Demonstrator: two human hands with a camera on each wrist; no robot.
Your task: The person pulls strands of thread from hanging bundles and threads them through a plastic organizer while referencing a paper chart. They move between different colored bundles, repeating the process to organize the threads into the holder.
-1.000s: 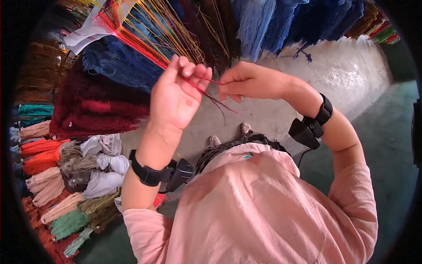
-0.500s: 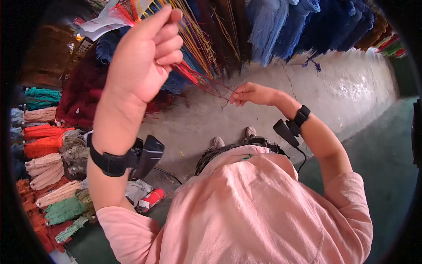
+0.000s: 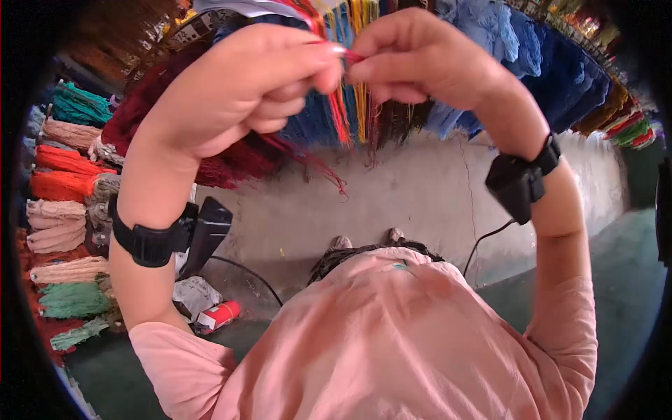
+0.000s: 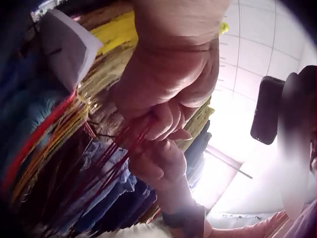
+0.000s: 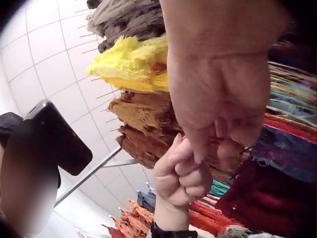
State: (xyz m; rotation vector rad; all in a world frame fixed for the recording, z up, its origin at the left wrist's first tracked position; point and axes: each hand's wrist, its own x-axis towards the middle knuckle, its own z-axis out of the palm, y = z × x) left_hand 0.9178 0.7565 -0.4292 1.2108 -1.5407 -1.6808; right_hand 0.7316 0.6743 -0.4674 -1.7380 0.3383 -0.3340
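Both hands are raised close together in front of the hanging yarn in the head view. Dark red thread (image 3: 354, 56) runs across the small gap between their fingertips. My left hand (image 3: 245, 87), back of the hand up, pinches it between thumb and forefinger with the other fingers curled. From the opposite side my right hand (image 3: 420, 66) pinches the same thread. In the left wrist view, several dark red strands (image 4: 111, 166) hang down from the fingers. A bundle of bright red and yellow threads (image 4: 42, 131) hangs beside them, below a white paper (image 4: 69, 47).
Blue skeins (image 3: 490, 35) and dark red yarn (image 3: 238, 164) hang along the wall. Folded skeins in orange (image 3: 59, 171), teal (image 3: 77, 105) and green (image 3: 73, 299) are stacked at the left. A red-and-white packet (image 3: 218, 316) lies beside a plastic bag (image 3: 194, 295) low on the left.
The left hand turned from an open palm to a pinch. After being drawn apart, the hands came together, the right one rising toward the left. The loose red ends dropped from view between them.
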